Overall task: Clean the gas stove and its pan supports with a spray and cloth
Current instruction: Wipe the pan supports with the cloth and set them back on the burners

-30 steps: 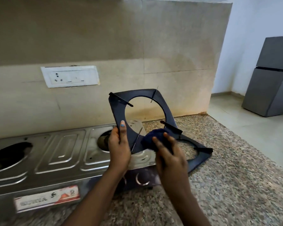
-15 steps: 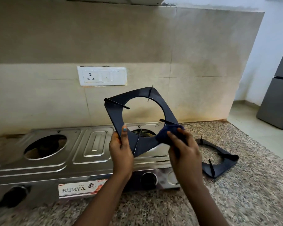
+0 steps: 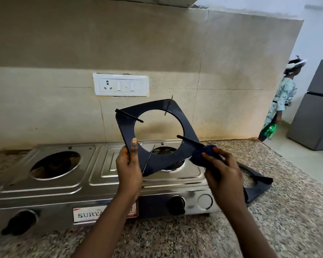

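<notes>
Currently, readings taken relative to the gas stove [image 3: 93,175]:

Pan supports: two. The held pan support [image 3: 185,151] is raised above the stove's right burner opening [image 3: 166,157]; the second pan support [image 3: 257,185] lies flat on the countertop, just beside the stove's right end.

Burner openings: two, one left [image 3: 54,164], one right, both uncovered.

Control knobs: two dark knobs on the stove's front panel, left [image 3: 19,223] and right [image 3: 176,204].

Cloth: one dark blue cloth [image 3: 203,155], pressed against the held support's lower right corner, above the stove's right end.

Left hand [image 3: 129,170]: gripping the held support's lower left edge, thumb laid up its face, fingers behind.

Right hand [image 3: 222,175]: fingers curled round the cloth, bunching it onto the support.

Surface: speckled granite countertop [image 3: 268,229] under and in front of the stove.

Room: beige tiled wall [image 3: 63,53] behind the stove, with one white switch and socket plate [image 3: 120,84] above it. Right of the stove, a grey refrigerator [image 3: 315,108] and a second person [image 3: 280,101] in patterned clothing holding a green object.

Orientation: the held support stands tilted on edge, face toward the camera, one corner low. Square frame, no distinct long axis; four prongs point inward at its round hole.
</notes>
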